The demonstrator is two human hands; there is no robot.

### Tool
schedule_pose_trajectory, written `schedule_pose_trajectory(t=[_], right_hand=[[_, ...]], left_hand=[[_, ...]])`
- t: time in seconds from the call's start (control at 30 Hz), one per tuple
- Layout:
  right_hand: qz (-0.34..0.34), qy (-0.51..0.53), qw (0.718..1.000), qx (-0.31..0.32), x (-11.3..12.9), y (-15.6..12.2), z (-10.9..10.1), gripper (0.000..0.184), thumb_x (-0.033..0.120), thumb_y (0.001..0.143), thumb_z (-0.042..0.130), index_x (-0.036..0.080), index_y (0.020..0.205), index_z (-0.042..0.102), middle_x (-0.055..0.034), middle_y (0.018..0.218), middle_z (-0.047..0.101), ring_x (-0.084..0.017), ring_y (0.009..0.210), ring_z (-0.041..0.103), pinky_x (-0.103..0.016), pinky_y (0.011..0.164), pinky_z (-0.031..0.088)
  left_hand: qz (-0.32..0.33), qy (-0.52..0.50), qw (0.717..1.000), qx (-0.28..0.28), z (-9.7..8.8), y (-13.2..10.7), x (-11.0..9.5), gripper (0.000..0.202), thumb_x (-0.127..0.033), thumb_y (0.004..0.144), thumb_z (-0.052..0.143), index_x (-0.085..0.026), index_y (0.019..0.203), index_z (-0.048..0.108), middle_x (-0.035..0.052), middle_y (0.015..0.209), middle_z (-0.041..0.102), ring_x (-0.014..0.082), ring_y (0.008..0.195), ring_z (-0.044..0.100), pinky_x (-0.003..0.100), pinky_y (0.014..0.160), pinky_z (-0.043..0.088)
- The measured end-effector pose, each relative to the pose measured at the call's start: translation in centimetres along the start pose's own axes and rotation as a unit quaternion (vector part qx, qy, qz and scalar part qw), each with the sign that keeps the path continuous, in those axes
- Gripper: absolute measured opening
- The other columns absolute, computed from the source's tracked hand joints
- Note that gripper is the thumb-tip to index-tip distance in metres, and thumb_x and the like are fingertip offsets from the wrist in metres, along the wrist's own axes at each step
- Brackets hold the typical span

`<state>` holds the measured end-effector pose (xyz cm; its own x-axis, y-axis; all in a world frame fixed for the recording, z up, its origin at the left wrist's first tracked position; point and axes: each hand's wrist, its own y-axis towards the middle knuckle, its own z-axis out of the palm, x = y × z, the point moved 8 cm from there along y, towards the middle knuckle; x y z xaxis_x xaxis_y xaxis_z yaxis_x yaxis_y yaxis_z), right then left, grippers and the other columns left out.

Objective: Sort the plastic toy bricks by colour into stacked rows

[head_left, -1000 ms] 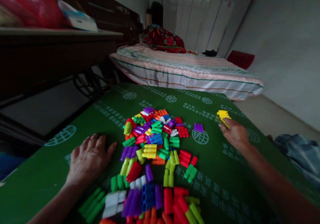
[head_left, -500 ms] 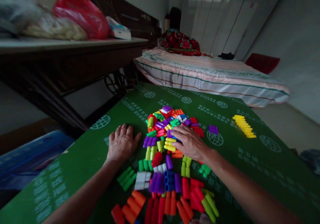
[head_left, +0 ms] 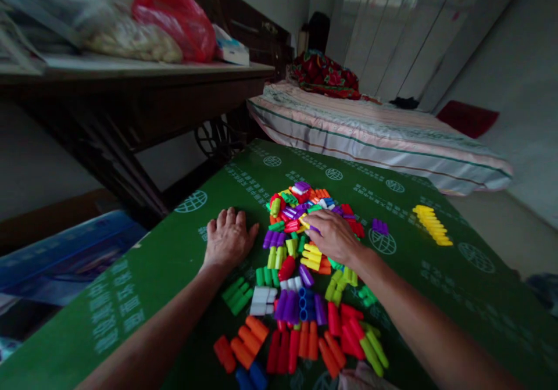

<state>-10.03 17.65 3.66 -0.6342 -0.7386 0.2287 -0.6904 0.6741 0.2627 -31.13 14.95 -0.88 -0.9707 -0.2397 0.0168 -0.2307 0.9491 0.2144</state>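
My left hand (head_left: 229,239) lies flat on the green board (head_left: 174,262), fingers stretched out, to the left of a pile of colourful plastic building pieces (head_left: 300,210). Over the right part of that pile is my right hand (head_left: 335,236). Its thumb and fingers are drawn together at a small yellow piece (head_left: 304,222), partly hidden by the fingers. Just below that hand lies a yellow joined block (head_left: 311,256). Purple pieces (head_left: 274,239) and green pieces (head_left: 267,276) sit between the hands. Nearer me are orange pieces (head_left: 249,340), red pieces (head_left: 283,350) and blue tubes (head_left: 307,304).
A yellow row of pieces (head_left: 432,225) and a purple block (head_left: 379,226) lie apart on the right. Beyond the board stands a bed (head_left: 375,128). At left are a table (head_left: 165,73) with a red bag (head_left: 178,18) and a blue box (head_left: 65,262).
The view has shifted, moving everything slightly right. My right hand has drawn its fingers in from a spread pose, at a yellow piece in the pile. My left hand stays flat.
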Motion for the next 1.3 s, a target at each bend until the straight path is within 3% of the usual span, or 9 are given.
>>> schedule_pose_trajectory(t=[0.17, 0.53, 0.73, 0.83, 0.9, 1.07, 1.17, 1.3], right_hand=[[0.018, -0.061, 0.996, 0.066, 0.0, 1.7, 1.9, 0.012, 0.019, 0.084, 0.060, 0.018, 0.095, 0.065, -0.0072, 0.101, 0.064, -0.023, 0.105, 0.053, -0.034, 0.092, 0.041], [0.081, -0.019, 0.994, 0.066, -1.8, -4.6, 0.5, 0.023, 0.010, 0.079, 0.054, 0.021, 0.094, 0.066, -0.0053, 0.104, 0.066, -0.019, 0.101, 0.059, -0.029, 0.091, 0.043], [0.090, 0.032, 0.992, 0.083, -1.2, -5.9, 0.6, 0.030, 0.010, 0.077, 0.053, 0.023, 0.100, 0.067, -0.0020, 0.101, 0.067, -0.016, 0.092, 0.061, -0.025, 0.082, 0.045], [0.096, 0.032, 0.990, 0.096, -1.1, -5.2, 0.4, 0.022, 0.019, 0.080, 0.057, 0.024, 0.097, 0.069, -0.0013, 0.094, 0.068, -0.016, 0.085, 0.062, -0.025, 0.076, 0.046], [0.096, 0.016, 0.992, 0.080, -1.2, -3.8, 0.2, 0.020, 0.022, 0.081, 0.058, 0.022, 0.097, 0.070, -0.0036, 0.096, 0.069, -0.018, 0.089, 0.063, -0.027, 0.079, 0.047], [0.050, -0.032, 0.997, 0.042, -1.5, 1.2, 1.1, 0.039, 0.009, 0.081, 0.050, 0.021, 0.114, 0.067, -0.0072, 0.119, 0.065, -0.019, 0.113, 0.057, -0.031, 0.098, 0.042], [0.057, -0.084, 0.992, 0.071, -3.0, 2.6, 1.9, 0.035, 0.011, 0.083, 0.052, 0.024, 0.110, 0.069, -0.0065, 0.126, 0.063, -0.021, 0.120, 0.052, -0.035, 0.102, 0.040], [0.116, -0.107, 0.985, 0.073, -5.9, 1.8, 1.3, 0.026, 0.026, 0.083, 0.061, 0.020, 0.105, 0.071, -0.0095, 0.122, 0.063, -0.024, 0.117, 0.054, -0.036, 0.099, 0.043]], left_hand=[[0.002, -0.001, 1.000, -0.003, -0.1, 0.0, -0.2, 0.060, -0.051, 0.090, 0.026, -0.009, 0.126, 0.050, 0.0211, 0.141, 0.045, 0.0369, 0.133, 0.037, 0.052, 0.104, 0.035], [0.003, -0.025, 1.000, -0.011, -0.1, 0.0, 0.0, 0.059, -0.049, 0.090, 0.028, -0.008, 0.126, 0.050, 0.0225, 0.141, 0.044, 0.0376, 0.134, 0.036, 0.054, 0.105, 0.034], [0.000, -0.029, 1.000, -0.010, -0.3, -0.1, 0.0, 0.057, -0.048, 0.090, 0.028, -0.009, 0.125, 0.050, 0.0226, 0.141, 0.044, 0.0375, 0.133, 0.036, 0.055, 0.105, 0.035], [0.003, -0.027, 1.000, -0.014, -0.5, -0.2, -0.1, 0.057, -0.048, 0.090, 0.028, -0.009, 0.124, 0.051, 0.0220, 0.140, 0.046, 0.0374, 0.132, 0.037, 0.054, 0.105, 0.034], [0.003, -0.025, 1.000, -0.015, -0.7, -0.3, -0.1, 0.057, -0.048, 0.090, 0.027, -0.009, 0.123, 0.052, 0.0213, 0.139, 0.047, 0.0372, 0.132, 0.038, 0.054, 0.106, 0.034], [-0.002, -0.026, 1.000, -0.016, -0.8, -0.3, -0.1, 0.057, -0.048, 0.090, 0.028, -0.009, 0.125, 0.051, 0.0214, 0.139, 0.047, 0.0370, 0.132, 0.038, 0.054, 0.106, 0.034], [-0.002, -0.030, 0.999, -0.015, -0.6, -0.3, 0.0, 0.058, -0.048, 0.090, 0.028, -0.008, 0.126, 0.050, 0.0224, 0.141, 0.045, 0.0375, 0.133, 0.037, 0.055, 0.106, 0.034], [0.000, -0.037, 0.999, -0.011, -0.3, -0.3, 0.0, 0.060, -0.048, 0.090, 0.027, -0.007, 0.127, 0.049, 0.0231, 0.141, 0.044, 0.0383, 0.134, 0.035, 0.055, 0.106, 0.033]])
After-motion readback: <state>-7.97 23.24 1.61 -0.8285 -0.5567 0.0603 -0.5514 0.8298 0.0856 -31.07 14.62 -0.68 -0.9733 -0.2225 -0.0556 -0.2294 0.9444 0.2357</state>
